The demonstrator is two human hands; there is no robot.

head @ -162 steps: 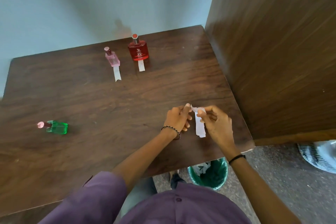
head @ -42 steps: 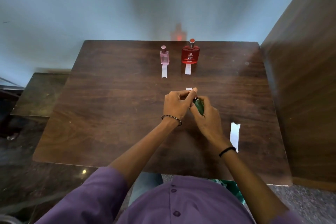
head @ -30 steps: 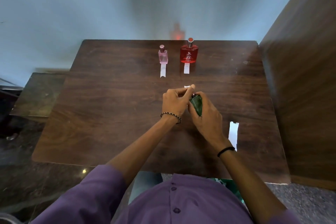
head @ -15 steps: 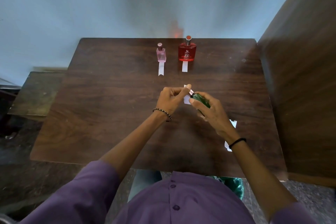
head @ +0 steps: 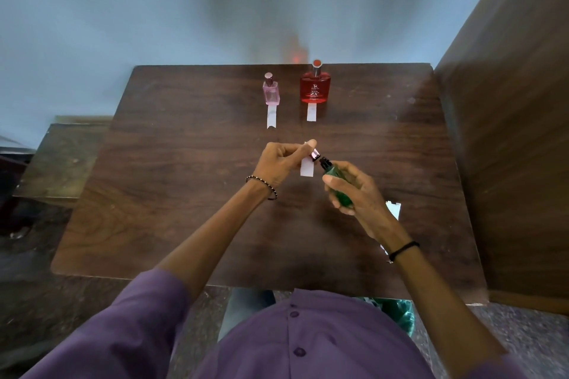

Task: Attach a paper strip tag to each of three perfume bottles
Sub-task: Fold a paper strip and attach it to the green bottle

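My right hand [head: 358, 194] grips a small green perfume bottle [head: 336, 181], tilted with its dark neck toward my left hand. My left hand [head: 281, 161] pinches the bottle's pink cap [head: 314, 154] together with a white paper strip [head: 307, 167] that hangs down from my fingers. The cap is off the bottle, a small gap apart from the neck. At the table's far side stand a pink bottle [head: 271, 91] and a red bottle [head: 315, 84], each upright with a white strip [head: 272, 116] lying on the table in front of it.
The work sits on a dark wooden table [head: 184, 163]. Another white paper piece [head: 394, 211] lies on it behind my right wrist. A wooden cabinet [head: 508, 132] flanks the right edge. A green bin [head: 397, 314] stands on the floor under the near edge.
The pink cap has come off the green bottle and my hands have drawn slightly apart. The bottle now tilts lower in my right hand, and the strip hangs free from my left fingers.
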